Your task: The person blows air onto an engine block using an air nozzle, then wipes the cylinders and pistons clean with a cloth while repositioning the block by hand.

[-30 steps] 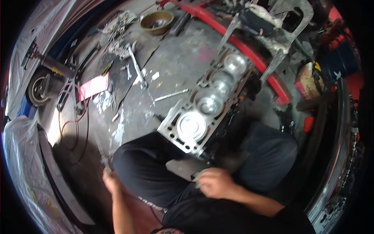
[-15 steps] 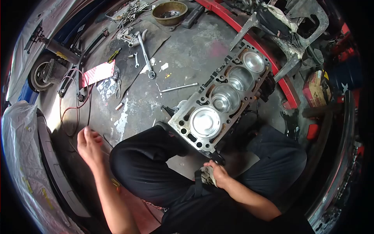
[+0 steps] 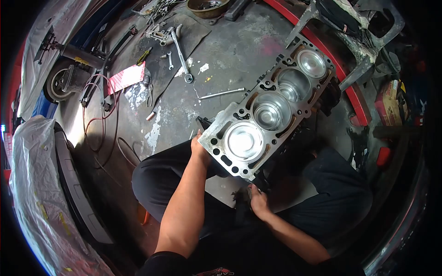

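An engine block [image 3: 220, 132] with several round bores stands tilted in view between the person's legs, bright pistons showing inside. My left hand [image 3: 198, 146] is at the block's near left corner, its fingers partly hidden behind the edge. Low at the block's near right corner is my right hand [image 3: 259, 202], closed beside a black bracket [image 3: 261, 182]. A dark, crumpled cloth [image 3: 240, 199] hangs next to this hand; whether the fingers grip the cloth or the bracket is unclear.
A ratchet wrench [image 3: 181, 57], a small wrench [image 3: 170, 60] and a metal bar [image 3: 222, 93] lie on the floor. Behind are a bowl [image 3: 208, 10] and a red beam [image 3: 354, 99]. A red-and-white box [image 3: 126, 78] and hoses lie left.
My left hand has come from the far left to the block's corner; the tool it held one second ago is gone from it. My right hand has moved slightly right, to the near corner.
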`<state>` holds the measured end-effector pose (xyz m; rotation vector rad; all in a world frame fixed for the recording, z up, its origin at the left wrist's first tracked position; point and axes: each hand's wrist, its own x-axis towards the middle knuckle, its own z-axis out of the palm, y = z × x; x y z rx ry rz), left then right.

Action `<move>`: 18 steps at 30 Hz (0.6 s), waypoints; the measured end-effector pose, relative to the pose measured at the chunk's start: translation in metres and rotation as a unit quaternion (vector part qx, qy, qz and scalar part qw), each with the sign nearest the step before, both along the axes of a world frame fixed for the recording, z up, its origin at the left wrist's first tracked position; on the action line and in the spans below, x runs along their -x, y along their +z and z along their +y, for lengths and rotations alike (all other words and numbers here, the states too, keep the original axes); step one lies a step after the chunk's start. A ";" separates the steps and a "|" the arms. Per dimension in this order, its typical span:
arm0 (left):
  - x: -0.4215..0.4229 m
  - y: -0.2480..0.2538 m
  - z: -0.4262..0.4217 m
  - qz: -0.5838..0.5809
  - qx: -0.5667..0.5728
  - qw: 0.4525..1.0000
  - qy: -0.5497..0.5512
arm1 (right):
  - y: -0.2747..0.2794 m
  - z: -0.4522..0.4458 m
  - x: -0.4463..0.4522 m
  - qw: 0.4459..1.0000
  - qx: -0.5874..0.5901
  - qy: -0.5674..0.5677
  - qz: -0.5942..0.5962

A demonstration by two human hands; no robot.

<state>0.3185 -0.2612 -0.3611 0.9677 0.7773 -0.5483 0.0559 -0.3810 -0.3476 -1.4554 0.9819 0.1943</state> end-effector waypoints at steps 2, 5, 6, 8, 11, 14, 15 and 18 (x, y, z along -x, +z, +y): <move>-0.002 0.001 -0.001 -0.040 0.015 0.999 0.002 | 0.005 -0.008 -0.003 0.993 0.079 0.085 -0.005; 0.004 0.007 -0.003 -0.060 -0.035 0.998 -0.006 | -0.009 -0.013 0.001 0.959 0.159 0.230 0.056; 0.006 0.010 -0.005 -0.078 -0.033 0.996 -0.006 | -0.018 -0.012 0.002 0.944 0.253 0.206 -0.043; 0.023 0.020 -0.010 -0.072 -0.040 0.997 0.004 | -0.026 -0.014 0.004 0.912 0.342 0.182 -0.139; 0.044 0.011 -0.006 -0.272 -0.300 0.896 -0.181 | -0.019 -0.019 -0.007 0.904 0.314 0.287 -0.029; 0.051 0.013 -0.015 -0.252 -0.221 0.938 -0.083 | 0.005 -0.015 -0.022 0.942 0.196 0.271 0.014; 0.053 0.018 -0.017 -0.220 -0.178 0.957 -0.064 | 0.000 -0.012 -0.023 0.956 0.098 0.253 0.107; 0.061 0.038 -0.020 -0.273 -0.370 0.873 -0.162 | 0.031 -0.019 -0.052 0.949 -0.024 0.239 0.203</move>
